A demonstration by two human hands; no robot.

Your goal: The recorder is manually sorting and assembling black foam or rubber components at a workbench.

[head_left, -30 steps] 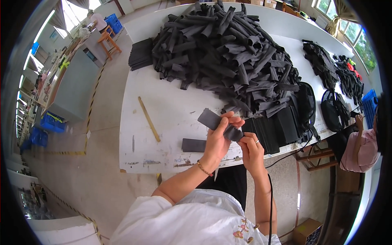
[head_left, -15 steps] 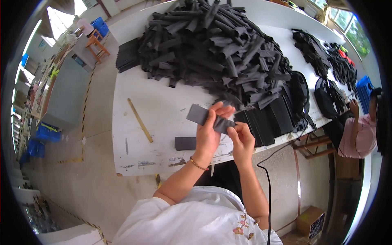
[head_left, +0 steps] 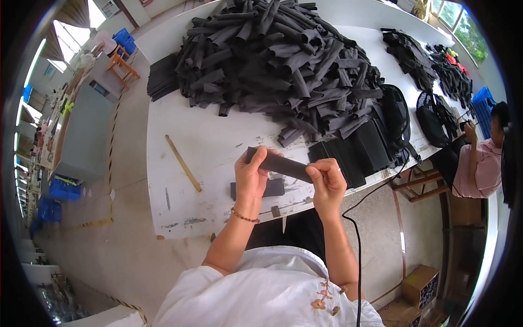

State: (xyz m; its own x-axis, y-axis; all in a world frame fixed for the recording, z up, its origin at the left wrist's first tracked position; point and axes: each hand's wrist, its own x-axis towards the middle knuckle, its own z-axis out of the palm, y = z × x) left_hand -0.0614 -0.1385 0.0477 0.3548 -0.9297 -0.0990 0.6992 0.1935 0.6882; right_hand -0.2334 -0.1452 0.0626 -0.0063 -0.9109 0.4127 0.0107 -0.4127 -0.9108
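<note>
A flat black fabric strip [head_left: 287,165] is stretched between my two hands above the table's near edge. My left hand [head_left: 251,173] pinches its left end, thumb on top. My right hand [head_left: 328,184] grips the right end between thumb and fingers. Below the strip, partly behind my left hand, another dark strip [head_left: 273,188] lies on the white table [head_left: 212,128]. A large heap of curled black fabric pieces [head_left: 289,71] rises beyond my hands. Flat black panels [head_left: 348,158] lie overlapping to the right of my right hand.
A yellow wooden stick [head_left: 183,163] lies on the table at left. Stacked black pieces [head_left: 163,76] sit at the far left corner. Black mesh items [head_left: 433,124] lie at right, near a seated person in pink [head_left: 479,166]. A black cable [head_left: 357,234] hangs by my right arm.
The strip, bunched and tilted before, is now drawn out straight between my hands. My left hand has moved left to its end, and my right hand slightly right.
</note>
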